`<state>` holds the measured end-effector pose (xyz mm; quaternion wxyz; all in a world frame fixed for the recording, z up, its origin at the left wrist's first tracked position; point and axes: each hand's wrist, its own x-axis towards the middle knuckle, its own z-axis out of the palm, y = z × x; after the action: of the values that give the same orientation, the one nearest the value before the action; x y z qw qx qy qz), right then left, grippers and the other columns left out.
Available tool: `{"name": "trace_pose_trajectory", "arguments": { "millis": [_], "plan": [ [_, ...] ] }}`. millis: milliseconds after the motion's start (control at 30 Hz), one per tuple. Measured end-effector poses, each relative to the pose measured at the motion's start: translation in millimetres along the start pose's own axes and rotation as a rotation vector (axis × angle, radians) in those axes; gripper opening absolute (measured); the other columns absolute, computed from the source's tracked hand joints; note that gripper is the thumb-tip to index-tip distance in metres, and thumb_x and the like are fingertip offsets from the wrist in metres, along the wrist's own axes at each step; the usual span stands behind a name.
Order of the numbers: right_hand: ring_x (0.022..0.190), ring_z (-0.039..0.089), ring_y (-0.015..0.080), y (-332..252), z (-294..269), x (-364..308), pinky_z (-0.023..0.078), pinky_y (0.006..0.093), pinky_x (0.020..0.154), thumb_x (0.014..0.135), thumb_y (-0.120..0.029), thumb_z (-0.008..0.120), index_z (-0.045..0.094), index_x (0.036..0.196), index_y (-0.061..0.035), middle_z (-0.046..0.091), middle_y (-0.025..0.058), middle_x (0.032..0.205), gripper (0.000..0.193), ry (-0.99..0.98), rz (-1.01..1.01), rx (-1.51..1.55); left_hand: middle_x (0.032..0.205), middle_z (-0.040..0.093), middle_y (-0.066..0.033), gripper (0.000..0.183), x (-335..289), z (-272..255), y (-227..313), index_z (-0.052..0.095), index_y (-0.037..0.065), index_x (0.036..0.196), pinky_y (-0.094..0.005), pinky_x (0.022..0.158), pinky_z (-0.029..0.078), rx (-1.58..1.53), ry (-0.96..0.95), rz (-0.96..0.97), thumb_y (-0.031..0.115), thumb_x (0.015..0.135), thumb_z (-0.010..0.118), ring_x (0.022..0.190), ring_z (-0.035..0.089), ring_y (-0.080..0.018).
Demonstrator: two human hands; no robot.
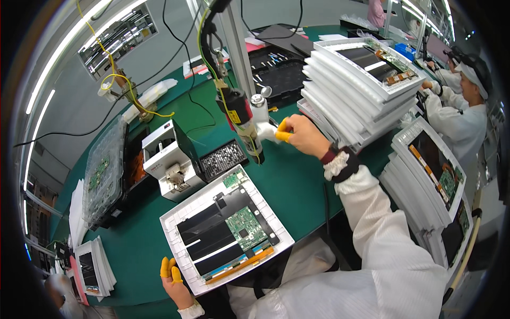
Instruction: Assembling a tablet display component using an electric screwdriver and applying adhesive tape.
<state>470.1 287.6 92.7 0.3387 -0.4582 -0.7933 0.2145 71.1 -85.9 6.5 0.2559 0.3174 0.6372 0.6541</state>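
Note:
My right hand (305, 137), with yellow finger cots, reaches across the bench and pinches the edge of a crumpled white cloth (268, 131). Just behind the cloth stands a small bottle with a metal top (258, 101). In front of me lies a white display housing (175, 223), tilted in plan, its inner side up. It carries a black panel, a green circuit board (246, 228) and an orange strip along the near edge. Beside the housing's near left corner is my left hand (178, 287), also in yellow finger cots, fingers bent and apart, holding nothing.
An electric screwdriver (237, 119) hangs over the bench. Beyond the housing stand a white screw feeder (172, 165) and a tray of small parts (223, 159). A tall stack of white housings (356, 90) rises behind my right hand; another stack (419, 196) is at right. Co-workers sit at far right.

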Motion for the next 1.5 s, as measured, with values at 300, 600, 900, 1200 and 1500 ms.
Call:
{"name": "trace_pose_trajectory", "arguments": {
  "millis": [300,600,900,1200,1500],
  "plan": [
    [0.093,0.064,0.014,-19,-26,-14,0.05,0.0271,0.086,0.097,-0.013,0.063,0.063,0.117,-0.0007,0.068,0.0057,0.105,0.023,-0.087,0.214,0.746,0.127,0.065,-0.0145,0.04,1,-8,-11,0.05,-0.002,0.142,-0.0303,0.101,0.049,0.061,0.019,0.022,0.009,0.104,0.058,0.115,0.062,-0.0193],
    [0.099,0.062,0.0144,-18,-33,-30,0.049,0.0266,0.09,0.094,-0.013,0.067,0.058,0.128,0.0023,0.067,0.0091,0.112,0.039,-0.24,0.299,0.663,0.126,0.065,-0.0142,0.039,0,-4,-10,0.051,-0.003,0.141,-0.0302,0.101,0.049,0.098,0.012,0.047,0.007,0.104,0.057,0.113,0.063,-0.0194],
    [0.09,0.065,0.0114,-71,-46,-64,0.051,0.0259,0.08,0.094,-0.011,0.068,0.063,0.118,0.001,0.072,0.0076,0.1,0.027,-0.293,0.181,0.648,0.117,0.067,-0.013,0.028,-22,33,50,0.061,-0.006,0.126,-0.0311,0.097,0.049,0.127,0.292,0.073,0.009,0.102,0.061,0.103,0.062,-0.0197],
    [0.096,0.066,0.0181,-158,-9,-145,0.051,0.0307,0.087,0.096,-0.016,0.066,0.06,0.119,0.0012,0.069,0.0105,0.104,0.03,-0.568,-0.037,0.956,0.131,0.061,-0.0145,0.056,-82,172,138,0.051,-0.004,0.136,-0.0337,0.098,0.046,-0.003,-0.614,0.105,0.031,0.097,0.071,0.111,0.06,-0.021],
    [0.095,0.058,0.0083,-127,-5,-174,0.047,0.0226,0.084,0.098,-0.023,0.069,0.055,0.129,0.0043,0.064,0.005,0.103,0.044,-0.601,0.161,1.034,0.107,0.069,-0.0079,0.027,-69,192,142,0.067,-0.006,0.113,-0.0275,0.083,0.049,0.054,-0.787,0.039,0.017,0.097,0.07,0.094,0.062,-0.014]
  ]
}}
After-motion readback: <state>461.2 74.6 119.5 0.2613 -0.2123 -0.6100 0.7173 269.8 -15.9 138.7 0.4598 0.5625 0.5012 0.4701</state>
